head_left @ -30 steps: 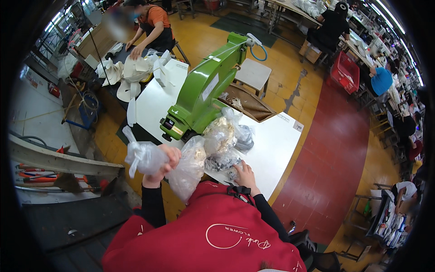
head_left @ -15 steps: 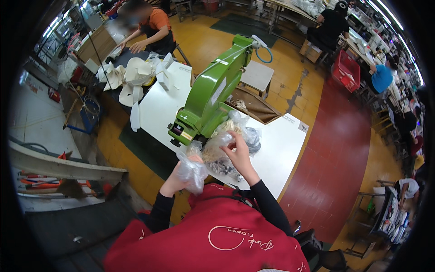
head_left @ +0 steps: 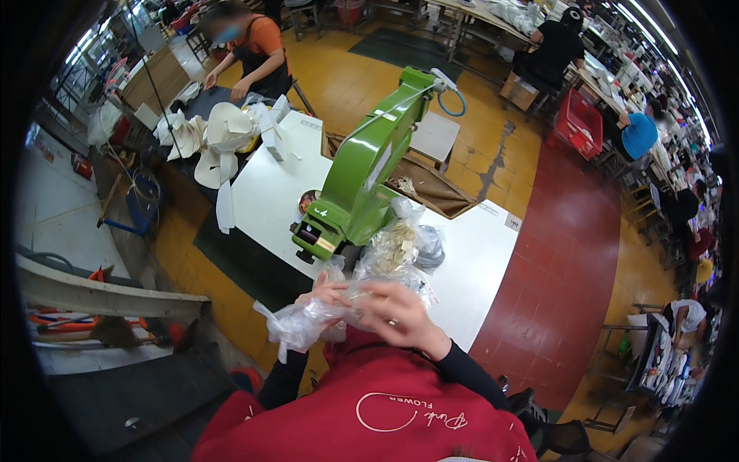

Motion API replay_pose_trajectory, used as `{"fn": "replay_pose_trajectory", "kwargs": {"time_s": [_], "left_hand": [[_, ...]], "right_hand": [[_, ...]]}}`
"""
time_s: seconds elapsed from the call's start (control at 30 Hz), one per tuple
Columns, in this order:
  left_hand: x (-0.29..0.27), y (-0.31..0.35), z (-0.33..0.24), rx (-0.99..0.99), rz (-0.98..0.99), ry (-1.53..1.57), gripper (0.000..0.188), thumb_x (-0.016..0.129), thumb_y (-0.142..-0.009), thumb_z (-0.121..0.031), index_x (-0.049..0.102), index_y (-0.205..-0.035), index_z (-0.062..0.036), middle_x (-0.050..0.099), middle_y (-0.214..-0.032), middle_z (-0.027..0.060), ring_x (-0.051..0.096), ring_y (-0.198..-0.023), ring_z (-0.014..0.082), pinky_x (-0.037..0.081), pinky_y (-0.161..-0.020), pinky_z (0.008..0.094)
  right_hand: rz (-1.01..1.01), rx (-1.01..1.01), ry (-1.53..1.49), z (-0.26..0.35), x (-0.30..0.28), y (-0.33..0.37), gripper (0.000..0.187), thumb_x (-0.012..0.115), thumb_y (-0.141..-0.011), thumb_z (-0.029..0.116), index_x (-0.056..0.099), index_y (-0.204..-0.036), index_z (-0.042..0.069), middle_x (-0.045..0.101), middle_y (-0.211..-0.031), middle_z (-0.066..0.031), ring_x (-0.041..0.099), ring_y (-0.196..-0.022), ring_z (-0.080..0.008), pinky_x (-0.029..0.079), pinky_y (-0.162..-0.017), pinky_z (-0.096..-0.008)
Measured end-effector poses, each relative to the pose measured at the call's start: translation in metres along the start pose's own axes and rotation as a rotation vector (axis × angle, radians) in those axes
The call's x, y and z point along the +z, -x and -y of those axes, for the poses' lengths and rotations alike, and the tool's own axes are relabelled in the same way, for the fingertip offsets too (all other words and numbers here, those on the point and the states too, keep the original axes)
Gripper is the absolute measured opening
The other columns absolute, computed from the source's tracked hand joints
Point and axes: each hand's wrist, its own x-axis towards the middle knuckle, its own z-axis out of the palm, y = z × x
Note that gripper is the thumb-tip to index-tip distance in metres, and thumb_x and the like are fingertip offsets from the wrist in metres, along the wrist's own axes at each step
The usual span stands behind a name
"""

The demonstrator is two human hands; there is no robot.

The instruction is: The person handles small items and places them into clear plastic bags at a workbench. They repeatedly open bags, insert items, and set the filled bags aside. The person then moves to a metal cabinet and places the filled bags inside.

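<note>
Close to my body, just off the near edge of the white table (head_left: 486,258), I have a crumpled clear plastic bag (head_left: 302,327). My left hand (head_left: 325,294) is closed on it, with part of the bag covering the fingers. Over the bag's right side is my right hand (head_left: 402,312), its fingers bent and smeared by motion; whether they grip the plastic I cannot tell. Just beyond it, a clear bag of cream-coloured pieces (head_left: 394,248) rests on the table, beside a bag with grey contents (head_left: 431,250). The green machine (head_left: 358,173) stands directly behind the bags.
A brown-lined tray (head_left: 443,192) with cream scraps lies behind the machine. White cap-like pieces (head_left: 228,129) are piled at the far left, near a seated co-worker (head_left: 265,58). A stool (head_left: 435,137) and a red crate (head_left: 577,123) stand farther off.
My right hand has moved from the bag of cream pieces toward my body and left hand. The clear bag in my left hand now stretches farther left.
</note>
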Motion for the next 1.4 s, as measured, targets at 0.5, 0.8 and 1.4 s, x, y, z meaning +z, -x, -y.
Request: {"fn": "replay_pose_trajectory", "kwargs": {"time_s": [0.5,0.8,1.4], "left_hand": [[-0.035,0.036,0.012,-0.103,0.124,0.007,0.033,0.083,-0.067,-0.009,0.052,-0.078,-0.0069,0.051,-0.080,0.0011,0.054,-0.082,0.0184,0.045,-0.088,0.0320],[-0.015,0.015,0.008,-0.105,0.206,0.185,0.027,0.075,-0.076,-0.014,0.050,-0.072,-0.0086,0.056,-0.078,0.0039,0.057,-0.083,0.0226,0.042,-0.090,0.0385],[0.023,-0.016,0.023,-0.082,0.245,0.025,0.040,0.068,-0.081,-0.013,0.059,-0.120,-0.0056,0.049,-0.132,0.0121,0.048,-0.119,0.0271,0.038,-0.101,0.0384]], "right_hand": [[0.161,0.262,0.683,-0.154,0.046,0.072,0.032,0.069,-0.075,0.010,0.056,-0.104,0.010,0.058,-0.116,-0.0096,0.050,-0.116,-0.0320,0.036,-0.098,-0.0498],[-0.561,0.758,-0.238,-0.144,-0.027,0.062,0.004,0.048,-0.098,0.008,0.046,-0.099,0.005,0.053,-0.086,-0.0029,0.050,-0.084,-0.0120,0.041,-0.080,-0.0266],[-0.562,0.796,-0.256,-0.081,-0.031,0.092,0.009,0.057,-0.090,0.002,0.058,-0.098,-0.001,0.062,-0.093,-0.0084,0.058,-0.089,-0.0155,0.045,-0.082,-0.0270]]}}
